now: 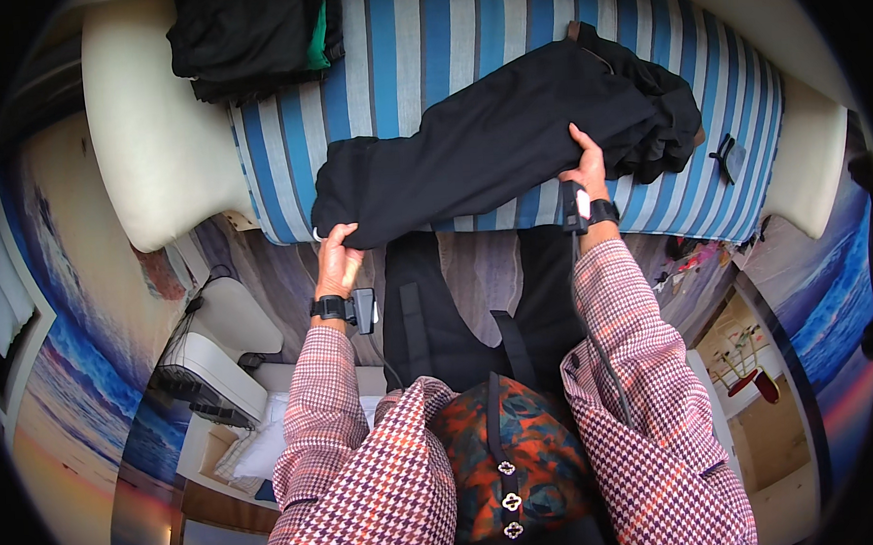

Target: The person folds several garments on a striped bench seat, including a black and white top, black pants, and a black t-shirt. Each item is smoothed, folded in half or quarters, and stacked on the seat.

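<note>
A black garment (466, 138) lies lengthwise over a seat cushion with blue, grey and white stripes (395, 52). Its exact kind is hard to tell; the right end is bunched up, with a small brown patch at the top edge. My left hand (340, 261) pinches the garment's lower left end between thumb and fingers, beside a small white spot on the edge. At the garment's near edge, right of its middle, is my right hand (586, 162). Its thumb rests on top of the cloth, and the other fingers are mostly hidden.
Folded dark clothes (247, 45) with a green part lie on the cushion's far left. A small dark item with straps (730, 159) rests at its right end. Pale armrests (155, 124) flank the seat. A white appliance with cables (215, 365) stands at lower left.
</note>
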`<action>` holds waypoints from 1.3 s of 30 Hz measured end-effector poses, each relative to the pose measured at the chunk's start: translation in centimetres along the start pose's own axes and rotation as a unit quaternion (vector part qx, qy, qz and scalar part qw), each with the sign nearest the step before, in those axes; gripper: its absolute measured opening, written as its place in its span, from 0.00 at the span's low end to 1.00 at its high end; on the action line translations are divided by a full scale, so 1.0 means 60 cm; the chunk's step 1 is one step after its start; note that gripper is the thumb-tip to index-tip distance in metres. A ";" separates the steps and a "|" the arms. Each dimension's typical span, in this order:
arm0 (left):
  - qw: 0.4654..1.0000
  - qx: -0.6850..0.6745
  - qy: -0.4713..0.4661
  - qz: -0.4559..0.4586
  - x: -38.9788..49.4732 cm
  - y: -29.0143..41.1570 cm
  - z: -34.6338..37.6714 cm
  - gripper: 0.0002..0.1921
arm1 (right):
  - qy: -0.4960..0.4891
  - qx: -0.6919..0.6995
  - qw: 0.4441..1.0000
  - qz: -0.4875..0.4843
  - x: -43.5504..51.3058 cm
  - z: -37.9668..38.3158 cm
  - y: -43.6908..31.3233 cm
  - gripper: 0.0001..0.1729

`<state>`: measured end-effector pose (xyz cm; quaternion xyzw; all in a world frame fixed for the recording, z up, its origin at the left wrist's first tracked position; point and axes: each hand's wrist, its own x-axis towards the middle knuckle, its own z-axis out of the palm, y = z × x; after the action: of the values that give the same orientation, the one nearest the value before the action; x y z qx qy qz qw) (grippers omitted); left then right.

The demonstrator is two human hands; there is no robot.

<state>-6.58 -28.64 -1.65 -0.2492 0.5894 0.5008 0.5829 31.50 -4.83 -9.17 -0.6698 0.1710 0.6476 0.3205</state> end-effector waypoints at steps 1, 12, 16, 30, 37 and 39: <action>1.000 -0.008 0.021 -0.002 0.004 0.011 -0.009 0.06 | -0.023 -0.093 0.989 -0.113 -0.009 -0.011 -0.010 0.23; 0.993 0.028 0.093 -0.060 -0.054 0.120 -0.121 0.03 | 0.217 -0.094 0.942 -0.239 -0.142 -0.141 -0.037 0.18; 0.995 -0.088 0.034 0.019 -0.057 0.177 -0.053 0.12 | 0.078 -0.080 0.947 -0.302 -0.179 -0.055 -0.077 0.15; 0.947 0.258 -0.188 0.038 0.123 -0.053 0.350 0.20 | -0.202 -0.419 0.880 -0.091 -0.067 0.150 0.033 0.23; 0.901 0.431 -0.059 0.011 0.170 -0.095 0.335 0.20 | -0.096 -0.291 0.951 -0.027 -0.020 0.051 0.033 0.25; 0.752 0.638 -0.044 0.157 0.162 -0.098 0.335 0.23 | -0.093 -0.208 0.973 -0.013 0.002 0.038 0.019 0.29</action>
<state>5.48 -10.31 -8.88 0.2992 0.7767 0.1032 0.5446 29.05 -4.13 -9.41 -0.6607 -0.0074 0.7243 0.1970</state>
